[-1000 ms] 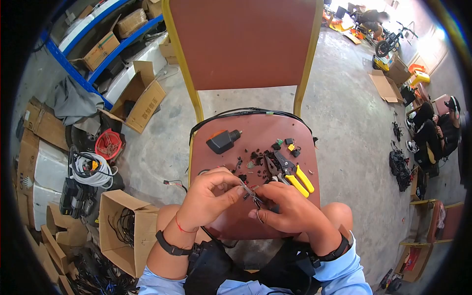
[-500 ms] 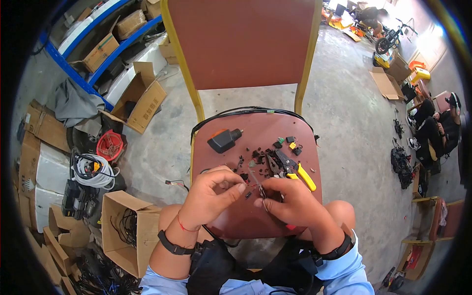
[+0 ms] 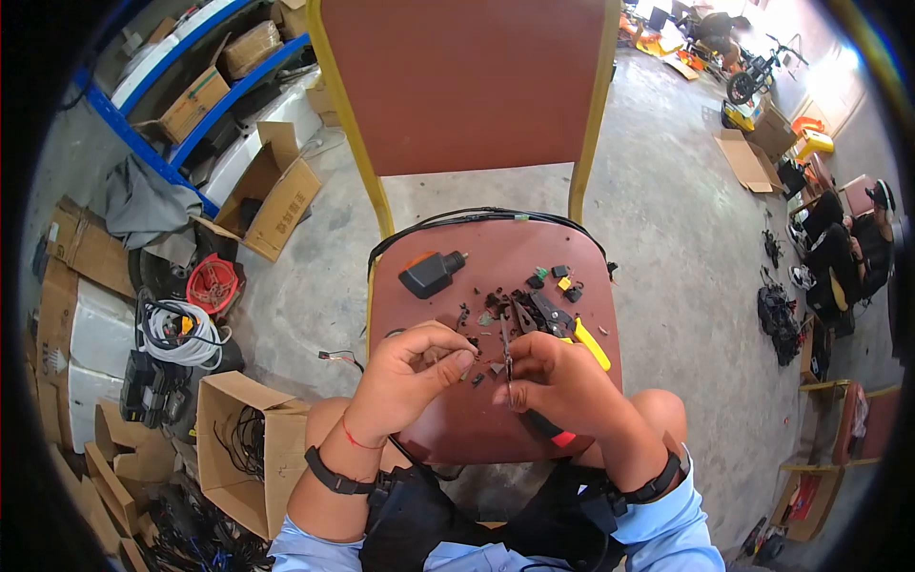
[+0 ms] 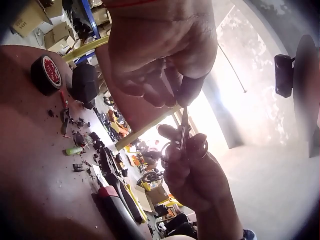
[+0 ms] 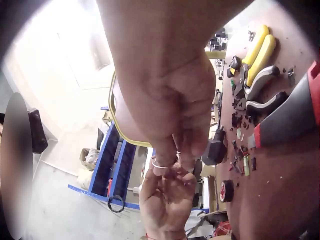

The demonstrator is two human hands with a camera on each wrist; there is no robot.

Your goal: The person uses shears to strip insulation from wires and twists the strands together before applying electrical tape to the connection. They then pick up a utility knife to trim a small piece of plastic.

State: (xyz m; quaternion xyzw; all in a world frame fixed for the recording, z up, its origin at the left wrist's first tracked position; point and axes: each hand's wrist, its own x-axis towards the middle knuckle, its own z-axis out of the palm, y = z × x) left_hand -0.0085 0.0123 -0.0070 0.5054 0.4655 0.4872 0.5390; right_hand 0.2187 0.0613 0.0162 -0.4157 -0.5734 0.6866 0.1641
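My right hand (image 3: 567,386) holds small metal scissors (image 3: 508,355), fingers and thumb at the loops; the blades point away from me in the head view. Facing it, my left hand (image 3: 410,372) pinches something tiny between thumb and forefinger; I cannot tell what it is. In the left wrist view, the scissor tips overlap the left fingertips (image 4: 184,102). Beneath the hands is the red chair seat (image 3: 448,429), with black scraps (image 3: 494,303) strewn over it. Yellow-handled pliers (image 3: 591,345) lie beyond the right hand, and a black-and-red handled knife (image 3: 553,429) is partly hidden under it.
A black lamp with an orange lens (image 3: 434,275) lies on the seat's far left. Black cable (image 3: 477,214) runs along the seat's back edge. A tape roll (image 4: 47,75) shows in the left wrist view. An open box of cables (image 3: 238,448) stands at left.
The right hand has shifted slightly right, away from the left hand. The scissors have turned more upright in the head view, and the knife's red handle end has come into sight. The left hand stays nearly still.
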